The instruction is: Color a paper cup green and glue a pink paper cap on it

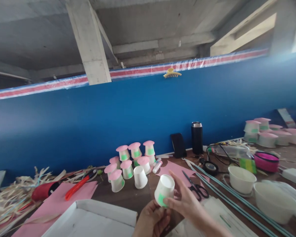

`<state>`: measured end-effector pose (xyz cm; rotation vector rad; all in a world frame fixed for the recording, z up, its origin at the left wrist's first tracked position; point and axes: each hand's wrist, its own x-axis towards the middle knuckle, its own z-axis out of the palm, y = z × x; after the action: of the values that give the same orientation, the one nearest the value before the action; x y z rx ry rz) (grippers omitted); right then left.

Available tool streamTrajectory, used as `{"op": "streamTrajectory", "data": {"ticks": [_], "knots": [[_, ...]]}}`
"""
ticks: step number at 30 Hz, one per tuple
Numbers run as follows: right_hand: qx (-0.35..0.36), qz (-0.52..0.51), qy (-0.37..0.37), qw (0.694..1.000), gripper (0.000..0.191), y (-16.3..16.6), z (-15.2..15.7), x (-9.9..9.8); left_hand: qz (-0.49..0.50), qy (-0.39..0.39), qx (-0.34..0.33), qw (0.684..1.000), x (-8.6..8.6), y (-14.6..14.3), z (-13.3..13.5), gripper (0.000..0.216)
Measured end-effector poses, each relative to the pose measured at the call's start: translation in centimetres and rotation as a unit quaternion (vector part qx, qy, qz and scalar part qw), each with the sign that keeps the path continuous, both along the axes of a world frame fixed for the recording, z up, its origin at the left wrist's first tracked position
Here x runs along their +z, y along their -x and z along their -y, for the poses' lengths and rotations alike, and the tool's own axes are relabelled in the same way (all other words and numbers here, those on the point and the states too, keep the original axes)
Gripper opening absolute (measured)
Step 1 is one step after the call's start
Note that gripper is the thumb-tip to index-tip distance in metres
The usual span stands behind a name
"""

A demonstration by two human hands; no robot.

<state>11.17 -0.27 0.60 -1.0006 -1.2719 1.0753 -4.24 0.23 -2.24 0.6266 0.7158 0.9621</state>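
My left hand [151, 219] grips the lower rim of an upside-down white paper cup [164, 189] with a green patch on its side. My right hand [187, 199] pinches the same cup from the right, thumb on the green patch and fingers behind the cup's base. Both hands are low in the middle of the view, above a brown table [128, 196]. Just beyond stands a bare white cup [140, 177], also upside down, beside a cluster of several cups with pink tops [134, 156].
Black scissors [196, 187] lie on pink paper right of my hands, next to long blue-grey rods [227, 197]. White bowls [241, 179] sit at the right, a white tray [88, 219] at the front left. A black flask [196, 137] and phone [178, 145] lean by the blue wall.
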Motion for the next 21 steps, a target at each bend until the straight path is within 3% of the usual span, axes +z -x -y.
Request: {"op": "streamTrajectory", "data": {"ticks": [6, 12, 17, 21], "knots": [[-0.072, 0.084, 0.044, 0.993, 0.080, -0.9, -0.7, -0.2, -0.129, -0.069, 0.022, 0.989, -0.7, -0.3, 0.1, 0.048], [-0.100, 0.178, 0.038, 0.978, 0.067, -2.2, -0.5, -0.4, -0.377, -0.160, 0.031, 0.912, -1.6, -0.1, -0.2, 0.028], [-0.094, 0.230, 0.014, 0.969, 0.073, -2.8, -0.3, -0.4, -0.438, -0.213, 0.044, 0.873, -1.8, 0.2, -0.2, 0.012], [-0.063, 0.258, -0.024, 0.964, 0.077, -2.4, 0.1, -0.7, -0.486, -0.258, 0.054, 0.833, -1.7, 0.5, -0.3, 0.016]]}}
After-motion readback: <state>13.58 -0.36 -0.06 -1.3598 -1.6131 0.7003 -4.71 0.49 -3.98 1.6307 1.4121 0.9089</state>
